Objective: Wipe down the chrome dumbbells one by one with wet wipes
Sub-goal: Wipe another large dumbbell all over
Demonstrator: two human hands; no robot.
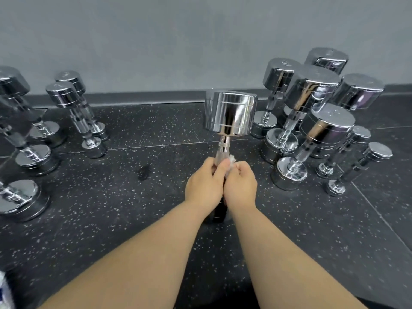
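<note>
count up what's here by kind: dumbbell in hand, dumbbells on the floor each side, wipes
held dumbbell: 1
dumbbells standing on the right: 7
dumbbells standing on the left: 5, some cut off by the frame edge
wet wipe: 1
total: 14

centre: dumbbell [230, 114] upright on floor [111, 208] | left hand [204, 186], right hand [242, 186] side by side on its handle (wipe [232, 160] between them) | left: dumbbell row [62, 97] | right: dumbbell cluster [312, 90] | behind: wall [156, 41]
</note>
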